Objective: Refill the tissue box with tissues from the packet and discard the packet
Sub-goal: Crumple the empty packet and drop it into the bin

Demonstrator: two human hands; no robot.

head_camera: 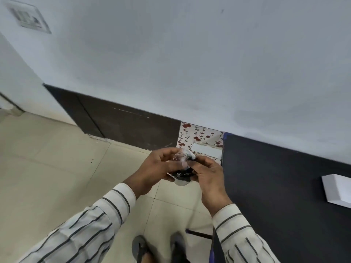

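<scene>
Right now, nearest to you at six o'clock, your feet (159, 247) stand on the pale tiled floor (47, 158), and a thin dark rod (199, 234) lies just to their right against the edge of the dark table (275, 186).

Above them, at centre, your left hand (152, 168) and right hand (207, 177) are brought together, each closed on the crumpled packet (183, 168). You hold it in the air over the floor, clear of the table, and I judge you are wadding it small so it can be thrown away. It looks limp and empty, though the fingers hide much of it.

Just beyond your hands, at twelve o'clock, the floral tissue box (199, 137) sits at the table's left end against the wall (190, 63), a white strip showing at its slot. That suggests the refill is done.

At three o'clock a white block (336, 188) rests on the table, well apart. No bin is in view, so you must look for one; nothing blocks your hands.
</scene>
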